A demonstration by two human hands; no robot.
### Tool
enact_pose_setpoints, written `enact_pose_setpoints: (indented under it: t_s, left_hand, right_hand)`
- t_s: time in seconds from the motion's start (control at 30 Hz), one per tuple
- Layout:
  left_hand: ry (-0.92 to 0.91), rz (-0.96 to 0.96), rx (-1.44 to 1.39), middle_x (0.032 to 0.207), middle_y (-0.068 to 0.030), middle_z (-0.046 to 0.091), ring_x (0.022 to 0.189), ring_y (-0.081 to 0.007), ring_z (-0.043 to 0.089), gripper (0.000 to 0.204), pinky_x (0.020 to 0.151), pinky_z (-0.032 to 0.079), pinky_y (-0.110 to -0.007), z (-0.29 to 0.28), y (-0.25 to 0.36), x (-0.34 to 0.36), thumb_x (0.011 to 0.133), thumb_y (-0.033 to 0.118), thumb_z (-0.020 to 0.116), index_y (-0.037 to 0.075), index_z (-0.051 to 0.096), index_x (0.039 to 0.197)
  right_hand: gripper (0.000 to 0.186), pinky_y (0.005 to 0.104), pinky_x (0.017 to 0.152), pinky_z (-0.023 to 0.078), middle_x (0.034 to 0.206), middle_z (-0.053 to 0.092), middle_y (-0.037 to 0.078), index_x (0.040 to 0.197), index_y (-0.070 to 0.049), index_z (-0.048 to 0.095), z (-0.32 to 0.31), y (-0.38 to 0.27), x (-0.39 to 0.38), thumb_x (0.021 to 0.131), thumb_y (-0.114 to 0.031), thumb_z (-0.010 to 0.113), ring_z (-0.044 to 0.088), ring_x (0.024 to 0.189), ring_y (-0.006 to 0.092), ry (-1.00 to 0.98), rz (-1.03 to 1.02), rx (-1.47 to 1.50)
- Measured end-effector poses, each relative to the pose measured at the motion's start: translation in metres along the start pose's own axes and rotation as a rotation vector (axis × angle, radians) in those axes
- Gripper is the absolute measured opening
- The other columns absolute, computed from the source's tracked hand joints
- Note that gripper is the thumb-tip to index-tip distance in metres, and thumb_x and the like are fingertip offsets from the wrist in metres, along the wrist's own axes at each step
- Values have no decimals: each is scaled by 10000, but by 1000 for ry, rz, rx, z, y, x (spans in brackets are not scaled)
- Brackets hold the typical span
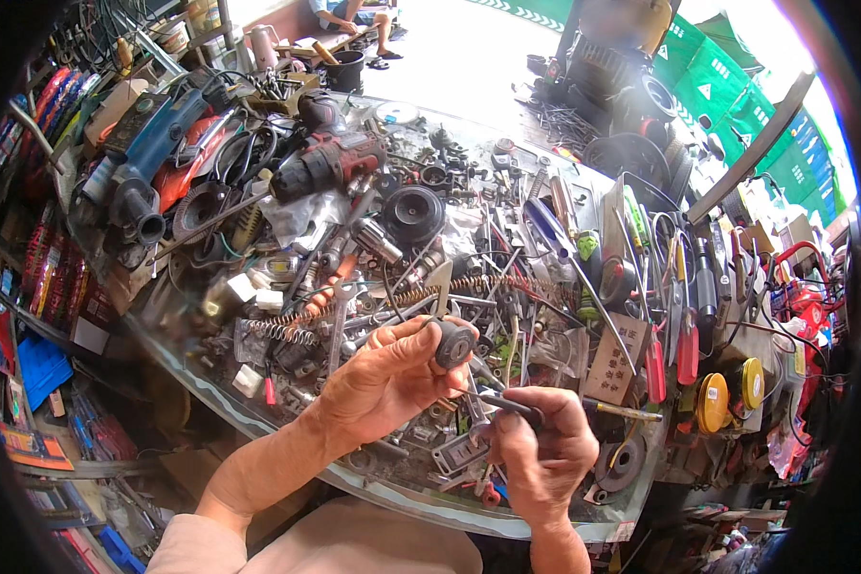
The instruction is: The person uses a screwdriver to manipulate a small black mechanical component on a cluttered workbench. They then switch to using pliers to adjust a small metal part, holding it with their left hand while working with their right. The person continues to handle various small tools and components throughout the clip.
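Note:
My left hand (373, 387) pinches a small dark round part (453, 346) between thumb and fingers, above the crowded bench. A flat pale metal strip (443, 287) rises just behind that part; whether the two are joined I cannot tell. In my right hand (543, 450) is a screwdriver-like tool (514, 409) with a dark handle. Its thin shaft points left and ends by my left fingertips, just below the round part. Whether the tip touches the part is hidden.
Springs, bolts and metal parts cover the glass-topped bench (210, 402). A red-and-black power drill (325, 163) and a blue angle grinder (153, 143) lie at the far left. Red-handled screwdrivers (687, 349) and yellow round tins (713, 402) are on the right. Another person (354, 17) sits far back.

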State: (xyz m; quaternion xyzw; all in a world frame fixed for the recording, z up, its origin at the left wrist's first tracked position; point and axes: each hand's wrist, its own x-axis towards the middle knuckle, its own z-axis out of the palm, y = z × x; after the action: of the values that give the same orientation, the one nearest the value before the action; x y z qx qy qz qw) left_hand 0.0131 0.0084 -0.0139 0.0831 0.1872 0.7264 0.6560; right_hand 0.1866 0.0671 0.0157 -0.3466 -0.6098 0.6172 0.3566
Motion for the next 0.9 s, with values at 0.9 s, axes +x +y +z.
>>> enact_pose_setpoints:
  t_s: [0.9]
  left_hand:
    - [39, 7, 128, 911, -67, 643, 850, -161, 606, 405, 785, 497, -278, 5, -3, -3, 873, 208, 678, -30, 568, 1182]
  right_hand:
    - [179, 228, 476, 540, 800, 661, 151, 962, 81, 565, -3, -7, -5, 882, -59, 641, 659, 639, 142, 100, -85, 112]
